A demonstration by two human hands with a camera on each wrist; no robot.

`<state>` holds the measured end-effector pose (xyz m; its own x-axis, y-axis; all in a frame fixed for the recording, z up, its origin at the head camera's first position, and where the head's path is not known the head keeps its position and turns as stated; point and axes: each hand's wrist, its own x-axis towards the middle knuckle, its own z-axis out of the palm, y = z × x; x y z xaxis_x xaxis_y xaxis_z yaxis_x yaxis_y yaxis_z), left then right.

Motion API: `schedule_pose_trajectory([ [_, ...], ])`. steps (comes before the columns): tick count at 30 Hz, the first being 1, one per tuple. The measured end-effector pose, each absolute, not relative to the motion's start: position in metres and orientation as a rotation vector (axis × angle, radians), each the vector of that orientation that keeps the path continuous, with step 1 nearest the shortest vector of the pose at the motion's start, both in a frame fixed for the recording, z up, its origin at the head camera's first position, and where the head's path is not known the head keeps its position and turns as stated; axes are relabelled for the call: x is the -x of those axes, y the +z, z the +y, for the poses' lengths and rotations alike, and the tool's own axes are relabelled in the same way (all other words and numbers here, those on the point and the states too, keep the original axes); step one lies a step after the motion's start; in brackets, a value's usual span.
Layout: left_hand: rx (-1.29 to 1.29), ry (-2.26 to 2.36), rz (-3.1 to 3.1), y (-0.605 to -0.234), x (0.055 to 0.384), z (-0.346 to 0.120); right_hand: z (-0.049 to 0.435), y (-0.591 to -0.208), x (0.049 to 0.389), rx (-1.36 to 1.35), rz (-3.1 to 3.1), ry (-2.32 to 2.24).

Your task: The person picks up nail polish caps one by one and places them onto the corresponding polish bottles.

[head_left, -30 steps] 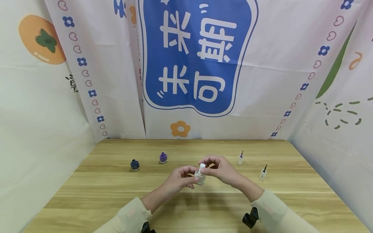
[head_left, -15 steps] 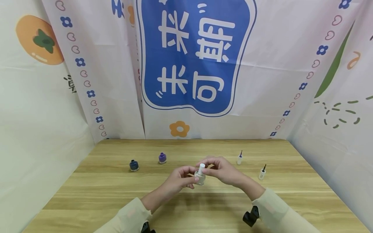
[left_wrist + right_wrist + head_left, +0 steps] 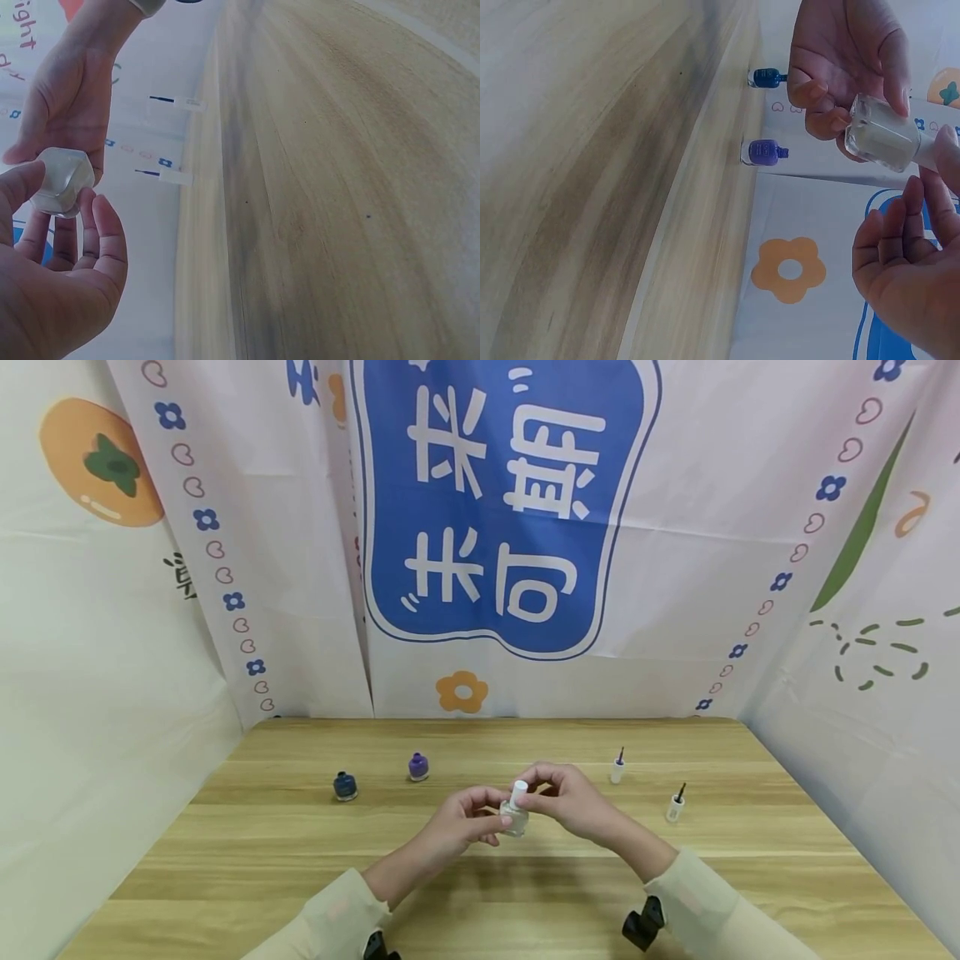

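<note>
Lower centre, I see the left hand (image 3: 465,817) pinching the nail-polish bottle (image 3: 513,821), presumably steadying it; right hand (image 3: 566,793) pinches cap (image 3: 519,790).

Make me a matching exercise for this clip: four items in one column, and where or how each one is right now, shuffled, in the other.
Items
1. Purple bottle
2. Pale bottle
3. Two brush caps
4. Dark blue bottle

Where or how
A. Standing on the table with brushes pointing up
B. Farthest left of the three bottles in the head view
C. Held by the left hand, its white cap pinched by the right hand
D. Middle one of the three bottles, left to right, in the head view

Pairs: 1-D, 2-C, 3-A, 4-B
</note>
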<state>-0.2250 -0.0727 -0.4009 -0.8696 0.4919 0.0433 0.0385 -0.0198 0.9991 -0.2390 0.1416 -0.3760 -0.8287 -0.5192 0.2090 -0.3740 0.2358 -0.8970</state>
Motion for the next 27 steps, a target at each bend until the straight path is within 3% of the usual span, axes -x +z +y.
schedule_pose_trajectory([
  [11, -0.546, 1.967, 1.950, -0.401, 0.224, -0.072, 0.136, -0.380, 0.237, 0.785, 2.389, -1.720],
  [27, -0.546, 1.959, 1.948, -0.403, 0.226, -0.074, 0.148, -0.370, 0.242, 0.940, 2.328, -1.592],
])
